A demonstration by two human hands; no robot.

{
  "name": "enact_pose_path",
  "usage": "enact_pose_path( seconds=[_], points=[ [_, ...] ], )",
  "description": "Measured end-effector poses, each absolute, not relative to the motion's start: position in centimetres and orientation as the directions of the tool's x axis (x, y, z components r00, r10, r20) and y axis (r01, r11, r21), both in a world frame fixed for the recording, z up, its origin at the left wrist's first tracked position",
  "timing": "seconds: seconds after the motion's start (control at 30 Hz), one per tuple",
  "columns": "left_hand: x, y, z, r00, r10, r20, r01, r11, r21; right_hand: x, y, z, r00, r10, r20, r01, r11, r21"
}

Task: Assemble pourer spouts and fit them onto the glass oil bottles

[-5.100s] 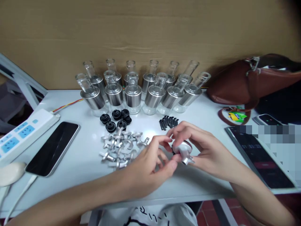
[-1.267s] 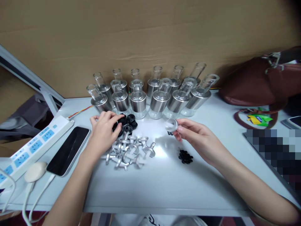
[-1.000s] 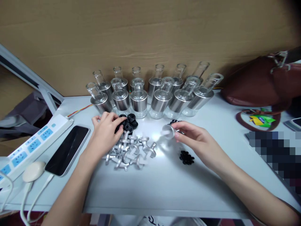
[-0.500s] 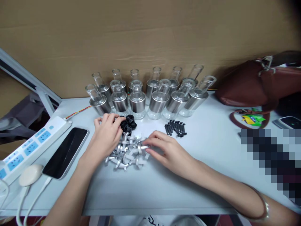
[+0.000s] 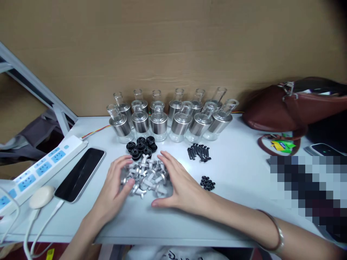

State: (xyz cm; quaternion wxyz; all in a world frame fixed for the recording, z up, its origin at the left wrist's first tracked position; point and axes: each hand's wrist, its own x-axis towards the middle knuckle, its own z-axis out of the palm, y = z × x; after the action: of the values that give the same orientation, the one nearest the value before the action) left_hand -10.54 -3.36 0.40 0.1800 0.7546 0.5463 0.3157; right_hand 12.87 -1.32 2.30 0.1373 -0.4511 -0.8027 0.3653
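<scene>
A pile of silvery spout-like metal parts with pale stems (image 5: pixel 149 177) lies on the table between my two hands. My left hand (image 5: pixel 115 184) curves around the pile's left side, thumb and fingers apart. On the other side, my right hand (image 5: pixel 180 184) is spread with its thumb low and fingers at the pile's right edge. Neither hand grips a part that I can see. Just behind the pile sit several round black stoppers (image 5: pixel 141 145). Two rows of glass bottles with metal sleeves (image 5: pixel 158 124) stand at the back.
Thin black tubes (image 5: pixel 199 151) and small black rings (image 5: pixel 208 183) lie to the right. A phone (image 5: pixel 80 175), a power strip (image 5: pixel 40 169) and white cables occupy the left. At right are a brown bag (image 5: pixel 267 112) and a green-yellow packet (image 5: pixel 283 146). Cardboard (image 5: pixel 173 47) closes off the back.
My left hand has moved from the black stoppers toward me, to the pile's left side. My right hand has shifted slightly and spread its fingers. The view has moved, and black rings now show.
</scene>
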Motion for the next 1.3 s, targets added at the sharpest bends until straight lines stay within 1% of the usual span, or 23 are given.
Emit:
enact_pose_path(
  seconds=[0.07, 0.13, 0.23, 0.33, 0.4, 0.47, 0.6, 0.7, 0.8, 0.93, 1.13, 1.3],
  points=[
    [-10.6, -4.1, 0.0, 0.288, 0.930, 0.229, 0.723, -0.368, 0.584, 12.3, -1.1, 1.9, -0.593, 0.801, -0.076, 0.602, 0.380, -0.702],
    [-10.4, -4.4, -0.2, 0.324, 0.921, 0.215, 0.726, -0.388, 0.567, 11.8, -1.0, 1.5, -0.617, 0.787, -0.020, 0.569, 0.428, -0.702],
    [-10.2, -4.5, -0.2, 0.335, 0.920, 0.202, 0.735, -0.389, 0.555, 11.2, -1.2, 1.2, -0.625, 0.779, 0.038, 0.541, 0.469, -0.698],
    [-10.1, -4.6, 0.0, 0.323, 0.927, 0.189, 0.753, -0.373, 0.542, 10.9, -1.4, 1.2, -0.614, 0.786, 0.066, 0.533, 0.475, -0.701],
    [-10.1, -4.7, 0.1, 0.331, 0.923, 0.196, 0.748, -0.384, 0.541, 10.9, -1.6, 1.2, -0.611, 0.788, 0.068, 0.525, 0.468, -0.711],
    [-10.1, -4.8, 0.1, 0.376, 0.900, 0.221, 0.728, -0.435, 0.531, 10.9, -1.6, 1.2, -0.626, 0.778, 0.048, 0.514, 0.458, -0.726],
    [-10.1, -4.7, -0.1, 0.473, 0.848, 0.239, 0.721, -0.529, 0.449, 10.8, -1.6, 1.2, -0.670, 0.742, 0.007, 0.476, 0.437, -0.764],
    [-10.0, -4.6, -0.4, 0.462, 0.851, 0.251, 0.743, -0.526, 0.414, 10.6, -1.6, 1.1, -0.669, 0.743, 0.018, 0.458, 0.431, -0.777],
    [-9.9, -4.6, -0.4, 0.443, 0.856, 0.267, 0.752, -0.517, 0.409, 10.5, -1.8, 0.9, -0.644, 0.764, 0.033, 0.451, 0.414, -0.791],
    [-9.6, -4.6, -0.1, 0.419, 0.872, 0.253, 0.779, -0.488, 0.392, 10.5, -2.0, 1.0, -0.641, 0.765, 0.063, 0.425, 0.422, -0.801],
    [-9.6, -4.5, -0.2, 0.435, 0.862, 0.261, 0.799, -0.503, 0.329, 10.2, -2.1, 1.1, -0.628, 0.776, 0.055, 0.456, 0.424, -0.783],
    [-9.7, -4.5, -0.6, 0.440, 0.856, 0.270, 0.813, -0.508, 0.284, 10.6, -2.0, 1.5, -0.664, 0.744, 0.073, 0.413, 0.446, -0.794]
  ],
)
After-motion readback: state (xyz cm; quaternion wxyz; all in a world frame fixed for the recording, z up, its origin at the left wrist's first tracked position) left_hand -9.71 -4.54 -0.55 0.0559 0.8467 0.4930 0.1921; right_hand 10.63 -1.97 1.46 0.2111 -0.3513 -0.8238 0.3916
